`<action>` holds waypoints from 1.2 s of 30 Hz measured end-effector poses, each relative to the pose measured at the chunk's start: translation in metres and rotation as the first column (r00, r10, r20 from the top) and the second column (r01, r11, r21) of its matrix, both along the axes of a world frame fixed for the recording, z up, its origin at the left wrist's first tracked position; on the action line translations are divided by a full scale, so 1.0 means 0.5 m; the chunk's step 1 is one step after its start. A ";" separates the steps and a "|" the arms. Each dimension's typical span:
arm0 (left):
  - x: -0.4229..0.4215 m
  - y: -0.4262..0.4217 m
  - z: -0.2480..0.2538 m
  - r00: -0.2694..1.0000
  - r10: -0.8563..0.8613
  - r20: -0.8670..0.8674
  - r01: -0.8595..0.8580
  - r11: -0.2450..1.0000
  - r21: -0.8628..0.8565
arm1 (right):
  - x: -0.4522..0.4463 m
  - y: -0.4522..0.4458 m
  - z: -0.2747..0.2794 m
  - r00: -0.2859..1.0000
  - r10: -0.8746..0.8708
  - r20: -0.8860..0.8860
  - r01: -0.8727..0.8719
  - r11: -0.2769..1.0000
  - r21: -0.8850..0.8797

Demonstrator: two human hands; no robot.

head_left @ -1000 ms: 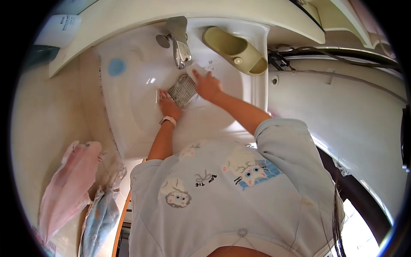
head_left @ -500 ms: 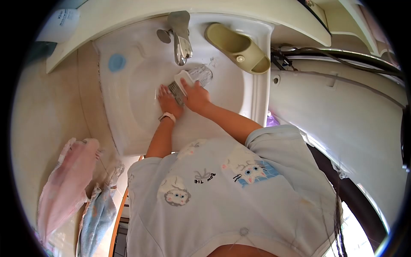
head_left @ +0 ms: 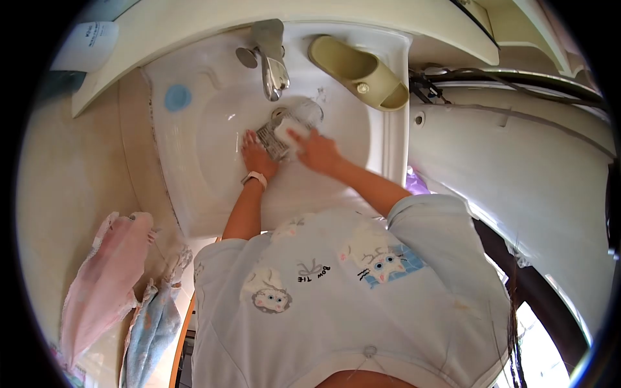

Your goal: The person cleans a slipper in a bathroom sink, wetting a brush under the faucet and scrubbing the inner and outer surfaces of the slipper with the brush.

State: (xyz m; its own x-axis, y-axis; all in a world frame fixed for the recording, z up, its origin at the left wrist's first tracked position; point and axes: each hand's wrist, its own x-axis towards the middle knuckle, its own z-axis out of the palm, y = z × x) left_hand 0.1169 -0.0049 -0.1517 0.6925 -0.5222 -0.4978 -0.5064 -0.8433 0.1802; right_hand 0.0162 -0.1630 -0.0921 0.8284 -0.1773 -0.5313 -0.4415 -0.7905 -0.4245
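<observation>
In the white sink basin (head_left: pixel 213 155) lies a grey, ribbed or patterned flat piece (head_left: pixel 272 142), with my left hand (head_left: pixel 259 156) at its left edge. The fingers of that hand are spread, and its fingertips touch or press the piece's edge. My right hand (head_left: pixel 318 152) is closed on a white brush-like block (head_left: pixel 291 131), which lies over the right part of the grey piece. A clear, shiny patch, perhaps water or clear plastic (head_left: pixel 310 112), shows beyond the block. The underside of the block is hidden.
A chrome faucet (head_left: pixel 273 68) stands at the sink's back. One olive slipper (head_left: pixel 359 72) rests on the right rim. A round blue spot (head_left: pixel 177 97) marks the left rim. Pink cloth (head_left: pixel 110 278) and blue cloth (head_left: pixel 152 330) hang at the left. A white container (head_left: pixel 87 46) stands upper left.
My right hand has moved back and forth over the grey piece with the white block, now slightly right of where it was half a second ago. My left hand has stayed nearly in place.
</observation>
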 end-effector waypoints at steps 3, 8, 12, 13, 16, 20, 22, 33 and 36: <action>-0.007 -0.007 -0.007 0.995 -0.016 0.095 0.022 0.997 -0.068 | 0.010 -0.065 0.001 0.958 -0.286 -0.014 0.283 0.951 -0.123; 0.003 0.005 -0.029 0.998 -0.050 0.037 0.051 0.998 -0.024 | 0.010 0.049 0.003 0.975 -0.216 -0.046 0.213 0.975 -0.055; -0.003 0.006 -0.013 1.000 -0.001 0.019 0.004 0.990 -0.139 | 0.012 -0.061 0.009 0.997 -0.068 -0.036 0.066 0.997 -0.042; -0.006 0.004 -0.014 0.999 -0.009 0.031 0.012 0.992 -0.127 | 0.019 -0.083 0.006 0.983 -0.176 -0.059 0.170 0.981 -0.091; 0.002 -0.008 0.008 1.000 0.009 0.021 -0.007 0.997 -0.074 | 0.045 -0.031 -0.020 0.954 -0.293 -0.058 0.276 0.939 -0.206; -0.003 0.011 -0.035 0.996 -0.063 0.057 0.064 0.998 -0.018 | 0.042 0.045 -0.001 1.000 -0.031 -0.003 0.031 0.999 0.030; 0.003 -0.001 -0.005 0.999 -0.040 0.017 0.041 0.999 -0.028 | 0.035 0.000 -0.039 0.997 0.005 0.073 0.000 0.998 -0.058; -0.002 0.014 -0.053 0.996 -0.017 0.086 0.027 0.992 -0.120 | 0.043 0.044 -0.008 1.000 -0.014 -0.002 0.015 0.998 0.066; -0.003 -0.002 -0.001 1.000 0.021 -0.016 -0.023 0.991 -0.133 | 0.033 -0.006 -0.025 0.997 -0.070 0.023 0.072 0.990 -0.123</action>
State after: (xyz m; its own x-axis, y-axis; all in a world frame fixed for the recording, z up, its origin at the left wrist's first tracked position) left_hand 0.1155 -0.0057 -0.1524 0.6977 -0.5692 -0.4351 -0.4845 -0.8222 0.2986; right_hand 0.0326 -0.1660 -0.1046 0.8210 -0.2993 -0.4863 -0.4911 -0.8046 -0.3338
